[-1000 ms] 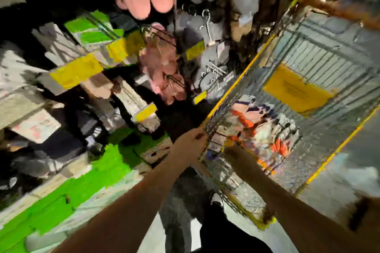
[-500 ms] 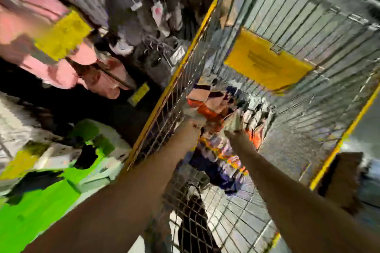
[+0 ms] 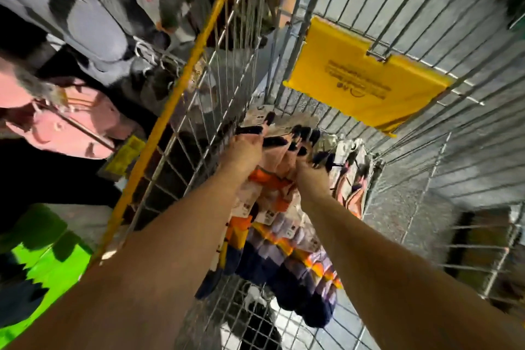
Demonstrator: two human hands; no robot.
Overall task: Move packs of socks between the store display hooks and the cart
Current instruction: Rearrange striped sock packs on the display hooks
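Both my arms reach down into the wire cart (image 3: 443,167). A pile of sock packs (image 3: 272,233), striped orange, lilac and navy with black plastic hooks on top, lies at its bottom. My left hand (image 3: 244,148) grips the black hook end of packs at the pile's far side. My right hand (image 3: 311,179) is curled round the neighbouring hooks and pack tops just to the right. More packs (image 3: 352,179) lean against the far corner of the cart.
The cart's yellow-topped left wall (image 3: 181,88) stands close to my left forearm. A yellow sign (image 3: 363,79) hangs on the far wire wall. Beyond the left wall hang display hooks with pink slippers (image 3: 65,125) and grey goods (image 3: 93,20); green packaging (image 3: 45,258) lies lower left.
The view swung from the display shelves down into the cart. Both hands went from the cart's rim down onto the pile of sock packs and closed on their hook ends.
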